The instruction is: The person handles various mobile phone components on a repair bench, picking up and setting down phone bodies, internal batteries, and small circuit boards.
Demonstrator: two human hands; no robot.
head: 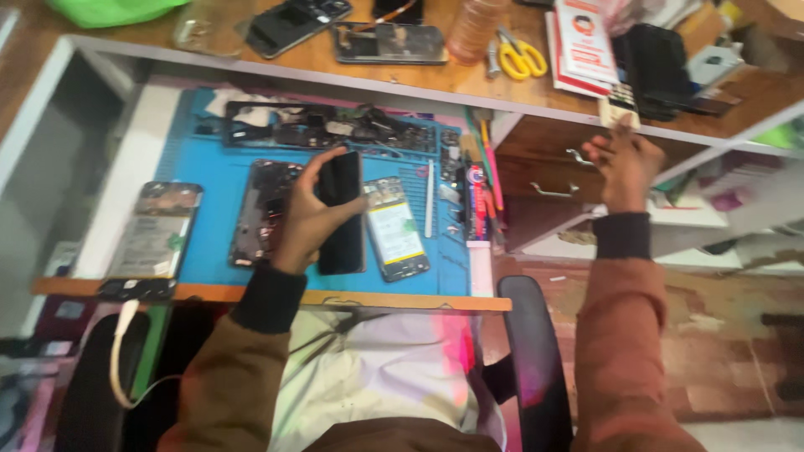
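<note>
on the work mat lie several phones side by side. the opened phone lies in the middle, and the left hand holds a dark phone just right of it, above the mat. right of this phone lies another opened phone. a phone with a cable lies left of the mat, at the table edge. behind the phones, a row of parts lies along the far side of the mat. on the upper shelf behind, scissors lie right of two more phones. the right hand is far to the right, under the shelf edge, near the drawer handle.
</note>
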